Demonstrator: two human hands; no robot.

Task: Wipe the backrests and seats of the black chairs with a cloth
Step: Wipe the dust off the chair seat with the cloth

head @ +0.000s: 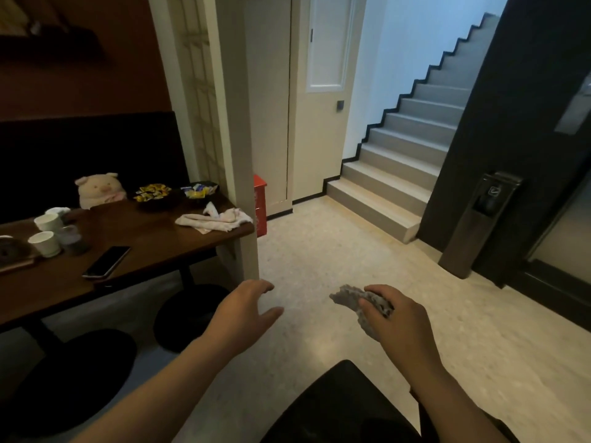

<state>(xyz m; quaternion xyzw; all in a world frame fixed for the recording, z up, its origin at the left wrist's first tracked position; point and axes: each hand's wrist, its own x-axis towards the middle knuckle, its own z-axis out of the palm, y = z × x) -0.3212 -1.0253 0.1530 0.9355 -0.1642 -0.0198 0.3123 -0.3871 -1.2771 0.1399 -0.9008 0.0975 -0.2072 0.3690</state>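
Note:
My right hand [391,314] grips a crumpled grey cloth [350,297] in mid-air over the pale floor. My left hand [248,310] hovers beside it with fingers loosely spread, holding nothing. A black chair [339,407] shows at the bottom edge, below and between my forearms; only part of its dark surface is visible. A black bench backrest [89,148] runs along the wall behind the table at the left.
A dark wooden table [153,241] at left carries cups [44,243], a phone [107,262], a white rag [214,219], snack dishes and a plush pig. Two black round bases [188,314] sit under it. A white post, stairs [406,155] and a dark standing unit [479,222] border the floor.

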